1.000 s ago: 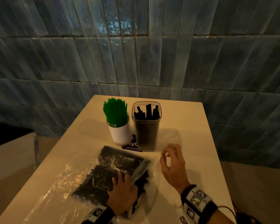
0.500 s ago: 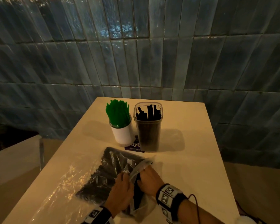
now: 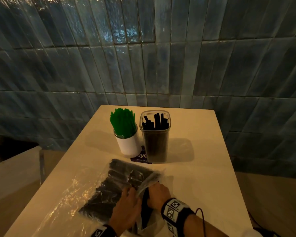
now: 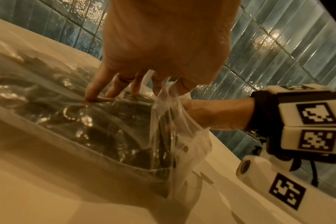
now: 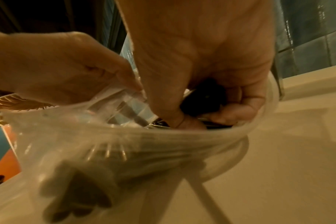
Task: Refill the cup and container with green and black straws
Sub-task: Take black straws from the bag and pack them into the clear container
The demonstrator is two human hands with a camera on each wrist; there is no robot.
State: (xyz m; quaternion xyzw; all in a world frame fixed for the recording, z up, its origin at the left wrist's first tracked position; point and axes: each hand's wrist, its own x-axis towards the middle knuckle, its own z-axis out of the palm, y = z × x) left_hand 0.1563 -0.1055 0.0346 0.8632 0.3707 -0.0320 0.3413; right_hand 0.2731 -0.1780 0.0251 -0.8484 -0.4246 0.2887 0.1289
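A white cup packed with green straws stands mid-table beside a clear container partly filled with black straws. In front of them lies a clear plastic bag of black straws. My left hand pinches the upper film at the bag's mouth and lifts it, its other fingers resting on the bag. My right hand is inside the mouth, fingers curled round a bunch of black straws.
A purple card lies under the container's front. The cream table butts against a blue tiled wall; its right edge is close to my right forearm. A lower pale surface sits off the left side.
My right hand dropped from above the table beside the bag into the bag's mouth and closed on black straws. My left hand went from lying flat on the bag to pinching its mouth open.
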